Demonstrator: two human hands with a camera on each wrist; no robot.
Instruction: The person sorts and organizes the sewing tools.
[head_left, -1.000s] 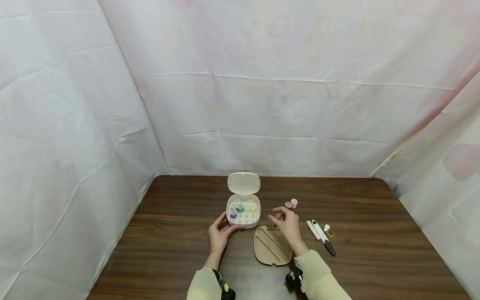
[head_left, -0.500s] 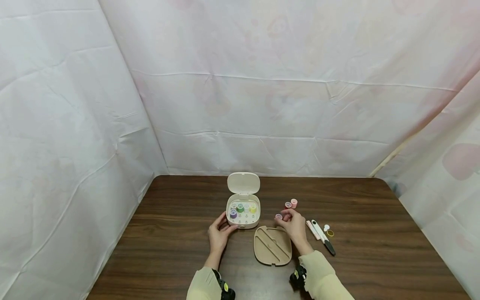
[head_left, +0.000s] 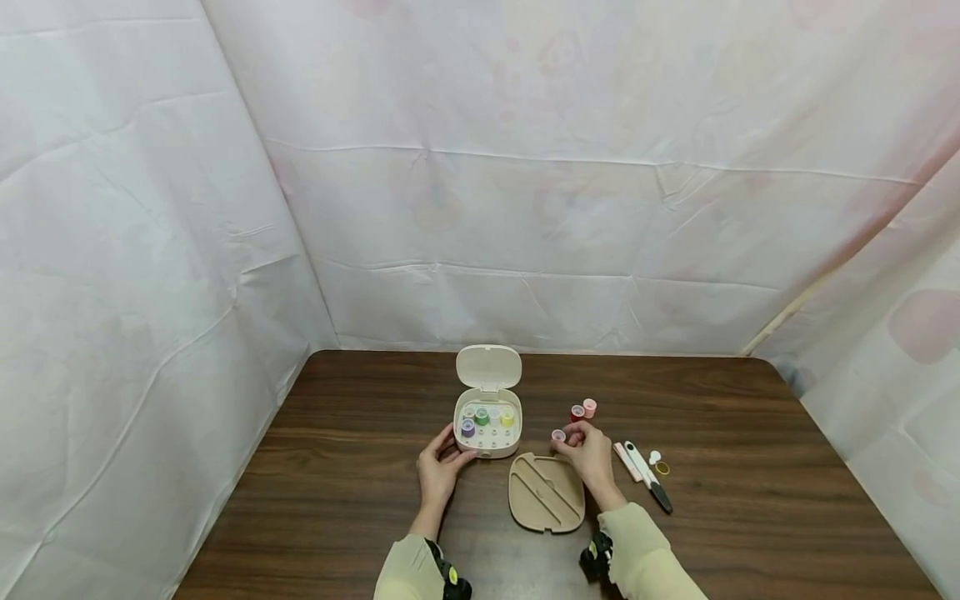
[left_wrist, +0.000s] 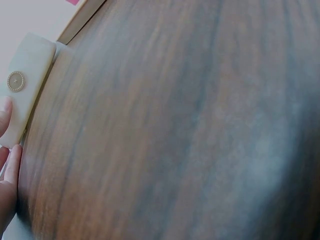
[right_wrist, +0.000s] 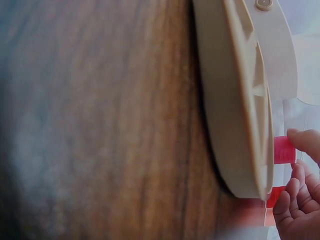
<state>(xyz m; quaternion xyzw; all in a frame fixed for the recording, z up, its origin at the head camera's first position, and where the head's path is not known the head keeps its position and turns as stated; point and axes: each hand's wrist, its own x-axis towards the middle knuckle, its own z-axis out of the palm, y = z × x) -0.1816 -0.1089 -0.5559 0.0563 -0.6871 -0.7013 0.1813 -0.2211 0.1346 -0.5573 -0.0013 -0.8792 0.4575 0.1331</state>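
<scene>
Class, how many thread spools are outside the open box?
3: a magenta spool at the right hand, a red spool beyond it, a pink spool beside that. The hand may hide others.

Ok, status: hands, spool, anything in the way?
Left hand holding the white box, lid open. Right hand pinching pink spool, outside the box. Tan tray close by, on the person's side of spool.

no legible text, no labels, no numbers
</scene>
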